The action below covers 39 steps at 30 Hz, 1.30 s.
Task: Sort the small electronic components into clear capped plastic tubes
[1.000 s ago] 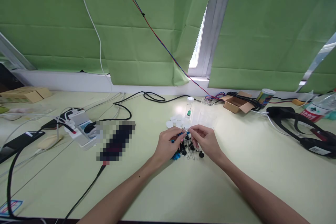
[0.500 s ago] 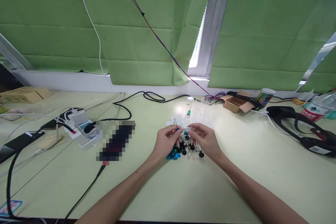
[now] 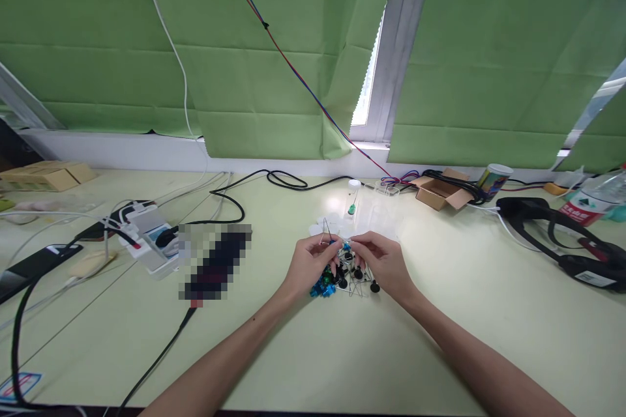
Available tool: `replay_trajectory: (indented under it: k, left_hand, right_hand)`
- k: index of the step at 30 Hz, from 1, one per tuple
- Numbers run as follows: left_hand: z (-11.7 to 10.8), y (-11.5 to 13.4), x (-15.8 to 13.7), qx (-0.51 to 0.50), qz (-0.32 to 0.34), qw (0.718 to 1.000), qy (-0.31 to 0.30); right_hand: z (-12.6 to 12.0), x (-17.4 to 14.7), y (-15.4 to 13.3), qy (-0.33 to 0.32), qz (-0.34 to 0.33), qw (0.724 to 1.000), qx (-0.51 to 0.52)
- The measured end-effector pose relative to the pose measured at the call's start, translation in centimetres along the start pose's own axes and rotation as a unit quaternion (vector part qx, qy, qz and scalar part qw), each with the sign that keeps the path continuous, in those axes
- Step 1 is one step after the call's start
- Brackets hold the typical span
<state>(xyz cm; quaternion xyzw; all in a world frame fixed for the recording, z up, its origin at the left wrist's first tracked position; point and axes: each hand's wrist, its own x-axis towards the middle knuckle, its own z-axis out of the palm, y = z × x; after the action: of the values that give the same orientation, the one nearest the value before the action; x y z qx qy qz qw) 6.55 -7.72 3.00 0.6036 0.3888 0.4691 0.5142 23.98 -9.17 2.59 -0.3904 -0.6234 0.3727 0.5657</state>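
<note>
Though cluttered, table near green blinds.

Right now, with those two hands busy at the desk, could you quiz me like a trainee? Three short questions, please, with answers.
1. Multiple choice: thin wires stick up at the fingertips of which hand? A: the left hand. B: the right hand. C: neither.
2. True or false: the open cardboard box is farther right in the picture than the white cap.
3. Fill the blank: the small part seen just below the white cap is ____ in colour.

Key: 1 A; 2 true; 3 green.
</note>
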Motion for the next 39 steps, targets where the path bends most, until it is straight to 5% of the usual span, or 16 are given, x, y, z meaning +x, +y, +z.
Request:
replay_trajectory:
  k: [22, 39]
  left_hand:
    - [0.21, -0.77, -0.19, 0.075, 0.062, 0.995, -0.007]
    - [0.48, 0.08, -0.5, 0.061, 0.031, 0.998, -0.016]
  right_hand:
    - [-0.01, 0.23, -0.2, 0.008, 0.058, 0.998, 0.031]
    - [-0.22, 0.22, 0.04, -0.019, 0.061, 0.997, -0.048]
